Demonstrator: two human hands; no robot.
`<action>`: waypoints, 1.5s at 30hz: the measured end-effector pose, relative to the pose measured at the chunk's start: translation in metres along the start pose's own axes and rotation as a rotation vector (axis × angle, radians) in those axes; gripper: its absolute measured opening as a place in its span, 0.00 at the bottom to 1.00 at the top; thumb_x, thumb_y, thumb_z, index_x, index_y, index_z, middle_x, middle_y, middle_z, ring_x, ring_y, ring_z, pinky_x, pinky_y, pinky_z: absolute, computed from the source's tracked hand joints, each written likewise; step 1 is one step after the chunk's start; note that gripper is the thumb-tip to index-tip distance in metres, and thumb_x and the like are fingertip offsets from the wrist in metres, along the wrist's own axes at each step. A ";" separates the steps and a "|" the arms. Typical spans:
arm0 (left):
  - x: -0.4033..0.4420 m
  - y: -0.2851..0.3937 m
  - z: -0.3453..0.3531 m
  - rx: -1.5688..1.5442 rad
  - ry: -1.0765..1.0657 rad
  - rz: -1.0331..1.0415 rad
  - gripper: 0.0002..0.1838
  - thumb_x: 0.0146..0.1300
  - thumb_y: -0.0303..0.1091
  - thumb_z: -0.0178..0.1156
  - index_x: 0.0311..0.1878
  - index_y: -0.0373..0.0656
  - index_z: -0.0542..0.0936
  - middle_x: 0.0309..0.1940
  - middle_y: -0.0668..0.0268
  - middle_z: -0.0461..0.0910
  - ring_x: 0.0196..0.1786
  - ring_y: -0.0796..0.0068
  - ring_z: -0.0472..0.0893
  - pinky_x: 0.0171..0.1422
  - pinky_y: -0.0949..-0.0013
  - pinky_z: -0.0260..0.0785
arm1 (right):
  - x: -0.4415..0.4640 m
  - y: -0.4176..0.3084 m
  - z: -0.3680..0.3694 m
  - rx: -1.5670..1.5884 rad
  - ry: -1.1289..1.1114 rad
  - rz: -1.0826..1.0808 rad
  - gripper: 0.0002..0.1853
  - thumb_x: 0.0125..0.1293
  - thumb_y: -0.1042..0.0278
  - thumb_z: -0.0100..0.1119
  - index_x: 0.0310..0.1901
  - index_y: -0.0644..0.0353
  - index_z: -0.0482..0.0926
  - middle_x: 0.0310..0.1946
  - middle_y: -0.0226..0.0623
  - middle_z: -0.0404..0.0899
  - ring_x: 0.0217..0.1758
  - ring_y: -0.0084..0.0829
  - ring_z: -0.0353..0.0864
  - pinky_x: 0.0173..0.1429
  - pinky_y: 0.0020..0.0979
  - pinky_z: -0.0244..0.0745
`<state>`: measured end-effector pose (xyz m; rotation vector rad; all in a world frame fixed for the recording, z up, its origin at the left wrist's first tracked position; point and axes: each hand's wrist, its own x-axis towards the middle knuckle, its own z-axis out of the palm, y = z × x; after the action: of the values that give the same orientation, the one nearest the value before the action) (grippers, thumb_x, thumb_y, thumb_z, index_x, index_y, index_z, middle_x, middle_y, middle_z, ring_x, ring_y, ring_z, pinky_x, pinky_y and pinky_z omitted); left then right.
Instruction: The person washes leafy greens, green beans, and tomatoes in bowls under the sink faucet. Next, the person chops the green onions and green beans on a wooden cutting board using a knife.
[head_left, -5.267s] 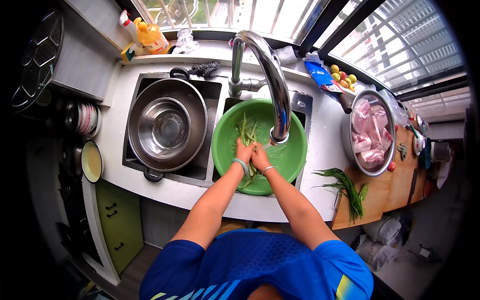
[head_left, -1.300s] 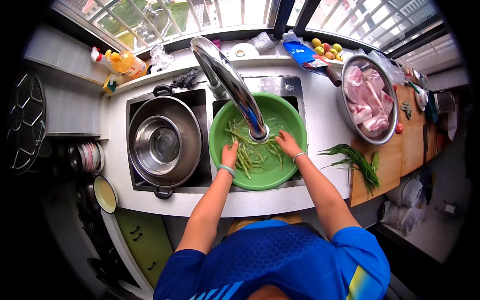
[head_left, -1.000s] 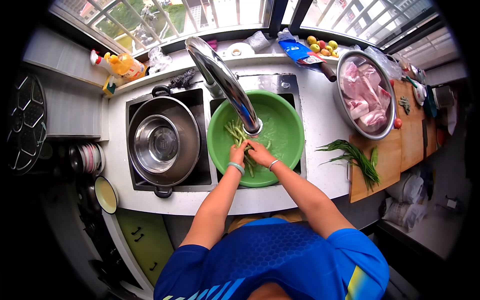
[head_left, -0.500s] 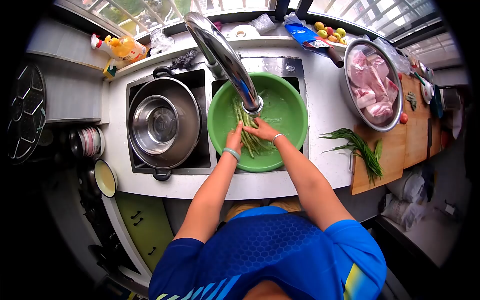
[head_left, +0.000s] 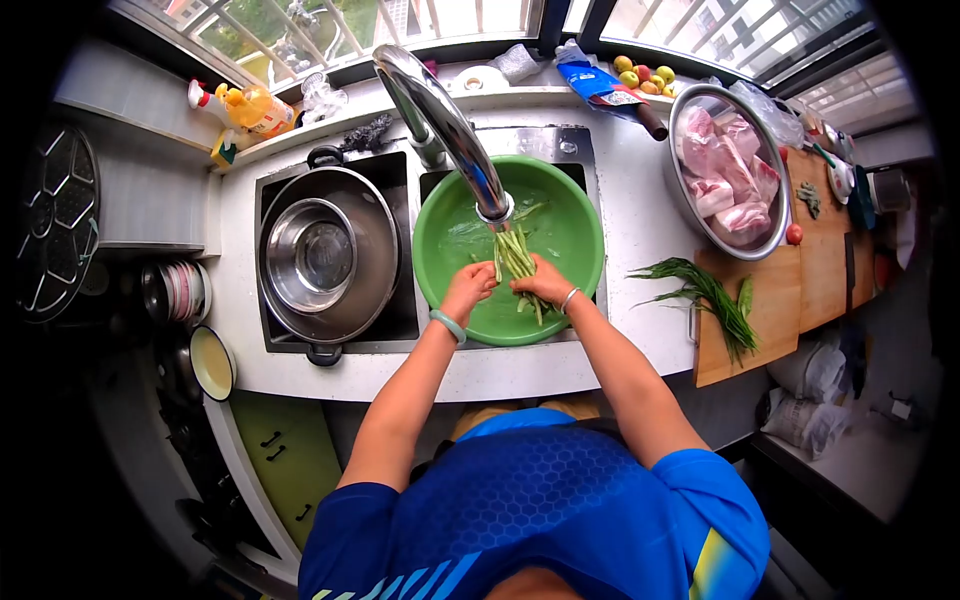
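Observation:
Under the faucet [head_left: 455, 135], a bunch of long green beans [head_left: 515, 258] is held upright above the green basin [head_left: 590, 245], its tops right below the spout. My right hand [head_left: 543, 281] is closed round the lower part of the bunch from the right. My left hand [head_left: 468, 290] is at the bunch's left side, its fingers curled together with the tips by the outermost bean. Whether they pinch a bean is too small to make out. Water lies in the basin, and a few loose beans float near its far side.
A steel bowl sits inside a dark two-handled pot [head_left: 385, 250] in the left sink. To the right are a steel bowl of raw meat [head_left: 725, 180], green leafy stalks [head_left: 705, 295] and a cutting board [head_left: 780, 330]. Fruit [head_left: 645, 75] and bottles line the sill.
The beans have come up from low in the basin to just beneath the spout, in my right hand. My left hand has shifted slightly left and down, off the bunch's middle.

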<state>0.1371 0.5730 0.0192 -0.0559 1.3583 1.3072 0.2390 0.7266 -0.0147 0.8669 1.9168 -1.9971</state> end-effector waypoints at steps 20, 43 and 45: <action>0.079 -0.067 -0.007 1.015 0.396 0.579 0.19 0.56 0.20 0.46 0.53 0.33 0.65 0.43 0.42 0.70 0.49 0.42 0.71 0.54 0.55 0.65 | -0.014 0.005 0.007 0.301 0.182 0.023 0.11 0.47 0.76 0.60 0.34 0.65 0.73 0.26 0.35 0.77 0.26 0.25 0.77 0.31 0.26 0.74; -0.100 -0.031 0.203 0.256 -0.148 0.729 0.32 0.60 0.19 0.46 0.67 0.36 0.49 0.64 0.56 0.54 0.66 0.66 0.58 0.67 0.68 0.52 | -0.202 -0.041 -0.037 0.373 0.588 -0.516 0.24 0.48 0.69 0.63 0.48 0.66 0.68 0.39 0.39 0.76 0.41 0.26 0.76 0.47 0.28 0.72; -0.093 -0.036 0.246 0.313 -0.214 0.758 0.33 0.59 0.19 0.49 0.67 0.36 0.49 0.65 0.55 0.54 0.67 0.65 0.57 0.69 0.65 0.49 | -0.241 -0.029 -0.083 0.375 0.703 -0.542 0.23 0.50 0.72 0.64 0.48 0.65 0.68 0.38 0.34 0.76 0.40 0.23 0.76 0.46 0.26 0.73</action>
<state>0.3529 0.6690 0.1412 0.8625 1.4325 1.6271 0.4350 0.7560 0.1480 1.4156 2.3637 -2.6892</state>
